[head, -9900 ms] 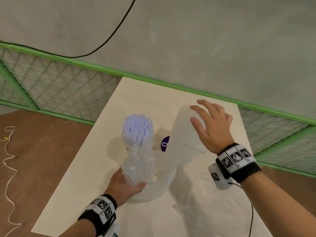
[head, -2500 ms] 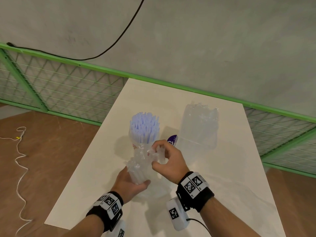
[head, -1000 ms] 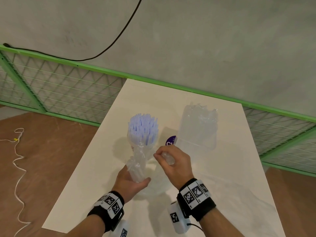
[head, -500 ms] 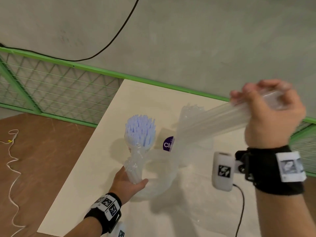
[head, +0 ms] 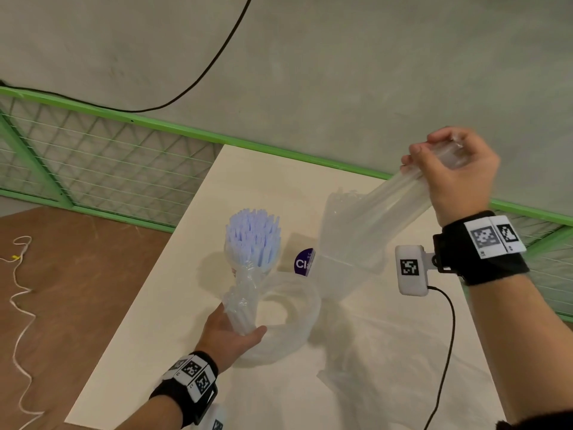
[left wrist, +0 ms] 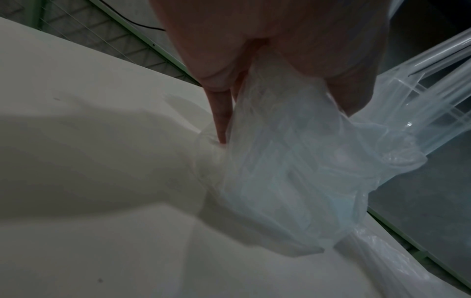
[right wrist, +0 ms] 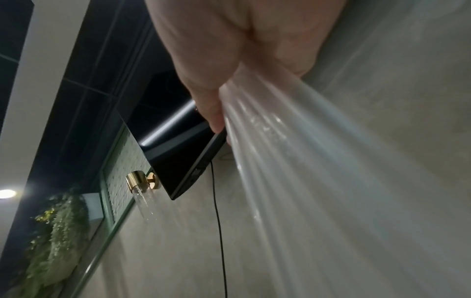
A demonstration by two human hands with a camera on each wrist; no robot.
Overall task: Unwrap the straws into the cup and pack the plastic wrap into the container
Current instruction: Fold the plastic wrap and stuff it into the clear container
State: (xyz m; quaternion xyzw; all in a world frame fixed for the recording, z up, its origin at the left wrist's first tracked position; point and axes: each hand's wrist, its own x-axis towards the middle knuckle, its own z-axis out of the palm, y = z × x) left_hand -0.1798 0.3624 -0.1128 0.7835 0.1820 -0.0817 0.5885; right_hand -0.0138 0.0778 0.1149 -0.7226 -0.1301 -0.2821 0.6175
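Between both grips, clear stretchy plastic wrap (head: 366,231) ran taut: right hand (head: 451,178) fisted round its upper end, left hand (head: 231,333) clamping the wrapped white straw bundle (head: 243,305) below the lavender straws in the clear cup (head: 251,243). Advice: pull steadily along the bundle, anchor low, then stuff into the clear plastic container (head: 344,243) beside it.

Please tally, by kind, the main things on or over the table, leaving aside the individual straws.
Hands: 2, the left hand and the right hand
Cups of straws: 1, the cup
Clear containers: 1, the container
Stretched plastic wrap: 1, the plastic wrap
Wrapped straw bundles: 1, the bundle
Total: 6
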